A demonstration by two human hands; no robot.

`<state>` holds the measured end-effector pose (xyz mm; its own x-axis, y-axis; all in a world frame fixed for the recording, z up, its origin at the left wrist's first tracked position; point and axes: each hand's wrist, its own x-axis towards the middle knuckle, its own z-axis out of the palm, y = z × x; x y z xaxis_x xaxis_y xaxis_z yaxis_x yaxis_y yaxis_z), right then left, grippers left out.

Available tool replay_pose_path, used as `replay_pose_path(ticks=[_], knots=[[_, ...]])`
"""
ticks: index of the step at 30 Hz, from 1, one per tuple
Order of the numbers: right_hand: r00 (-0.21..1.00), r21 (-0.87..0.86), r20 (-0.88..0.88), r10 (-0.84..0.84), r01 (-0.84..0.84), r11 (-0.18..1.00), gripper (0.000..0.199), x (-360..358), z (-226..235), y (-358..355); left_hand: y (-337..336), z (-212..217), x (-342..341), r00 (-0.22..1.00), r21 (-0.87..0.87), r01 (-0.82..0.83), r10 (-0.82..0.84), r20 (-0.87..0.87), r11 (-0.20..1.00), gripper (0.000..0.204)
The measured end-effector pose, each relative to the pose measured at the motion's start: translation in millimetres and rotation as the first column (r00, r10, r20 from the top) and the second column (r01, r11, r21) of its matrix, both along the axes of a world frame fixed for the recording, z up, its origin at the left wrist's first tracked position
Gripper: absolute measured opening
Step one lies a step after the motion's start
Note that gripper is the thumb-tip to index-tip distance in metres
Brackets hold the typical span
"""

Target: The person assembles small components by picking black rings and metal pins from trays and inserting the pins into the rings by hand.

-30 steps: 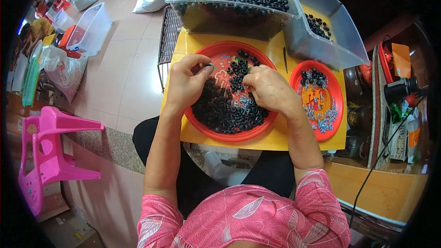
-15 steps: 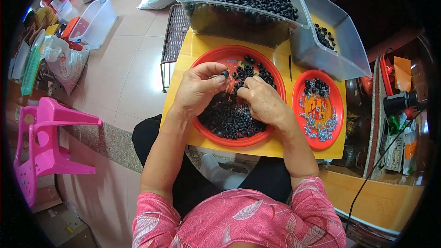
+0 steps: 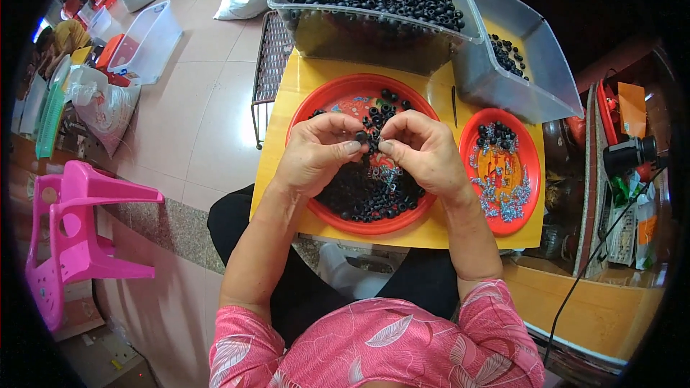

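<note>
Over a round red tray [image 3: 348, 81] my two hands meet, fingertips almost touching. Between thumb and forefinger, my left hand [image 3: 307, 156] pinches a small round black knob-like piece [image 3: 361, 136]. Facing it, my right hand [image 3: 433, 156] is closed in a pinch too; whatever lies between its fingertips is too small to make out. Many loose black parts [image 3: 374, 201], some ring-shaped, lie in the tray below and partly behind my hands. To the right sits a smaller red oval tray [image 3: 534, 172] holding small silvery metal pieces [image 3: 508, 205] and several black round ones.
A clear bin [image 3: 374, 43] heaped with black pieces stands at the table's far side, beside a second clear bin [image 3: 553, 79] with fewer. A thin dark tool [image 3: 454, 105] lies on the yellow table [image 3: 277, 197]. A pink stool [image 3: 90, 230] stands left; a black camera [image 3: 629, 156] is at right.
My right hand has come up from the parts in the tray to meet my left. My left hand has moved slightly right and nearer, still pinching the black piece. The tray has shifted slightly left.
</note>
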<state>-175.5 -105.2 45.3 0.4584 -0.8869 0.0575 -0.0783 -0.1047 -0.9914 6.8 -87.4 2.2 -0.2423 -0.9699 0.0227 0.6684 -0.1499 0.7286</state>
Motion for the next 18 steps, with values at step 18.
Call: replay_pose_path(ticks=[18], knots=[[0.970,0.116,0.242,0.022,-0.051,0.992,0.007,-1.4,1.4,2.9,4.9,4.2,-0.4,0.989,0.003,0.078,-0.077,-0.127,0.997,0.021]])
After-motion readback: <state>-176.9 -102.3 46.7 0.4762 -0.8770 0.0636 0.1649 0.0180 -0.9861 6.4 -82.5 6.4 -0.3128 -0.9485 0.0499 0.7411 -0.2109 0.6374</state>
